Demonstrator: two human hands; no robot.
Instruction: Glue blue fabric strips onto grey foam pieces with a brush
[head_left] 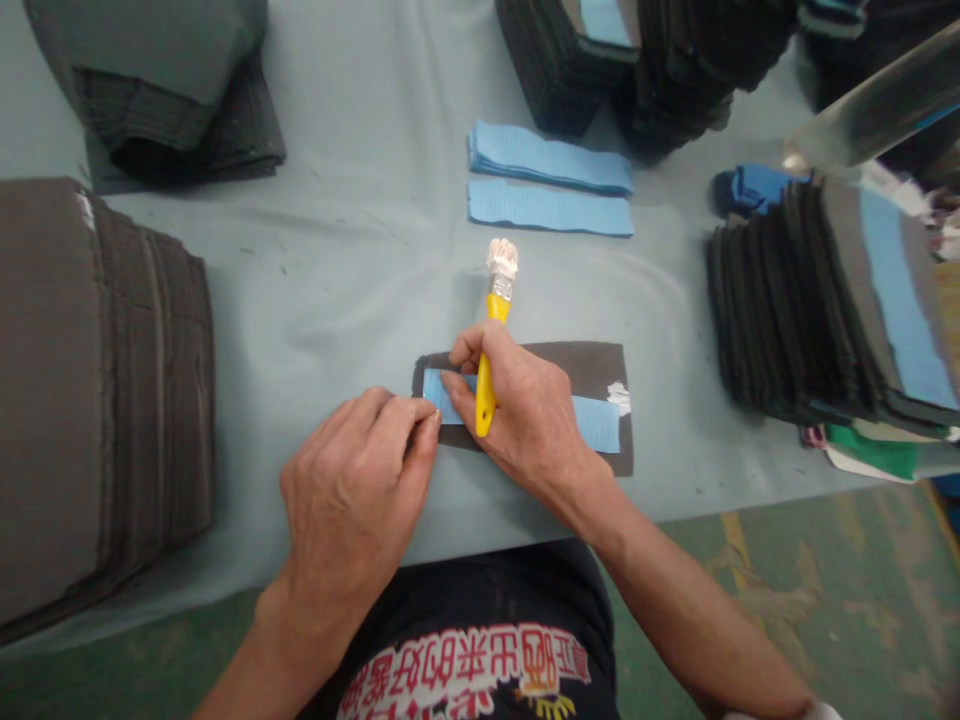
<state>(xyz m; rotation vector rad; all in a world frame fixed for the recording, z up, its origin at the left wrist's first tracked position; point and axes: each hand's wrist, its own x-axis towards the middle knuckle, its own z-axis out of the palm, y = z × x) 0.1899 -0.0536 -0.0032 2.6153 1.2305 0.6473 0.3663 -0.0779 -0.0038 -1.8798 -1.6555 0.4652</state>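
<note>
A light blue strip (598, 424) lies lengthwise across a dark grey rectangular piece (574, 365) near the table's front edge. My left hand (364, 455) has its fingers closed in a pinch at the strip's left end. In my right hand (521, 400) is a yellow-handled brush (495, 308), its bristles coated white and pointing away from me. The thumb and fingertips of that hand also touch the blue strip, covering its middle. A white smear (619, 396) shows on the right part of the dark piece, beside the strip.
Beyond the brush lie loose blue strips (551, 207) and a pile of blue strips (551, 158). Tall stacks of dark pieces stand at left (150, 380), far left (180, 110), back (570, 70) and right (795, 310). A shiny cylinder (877, 100) juts in at upper right.
</note>
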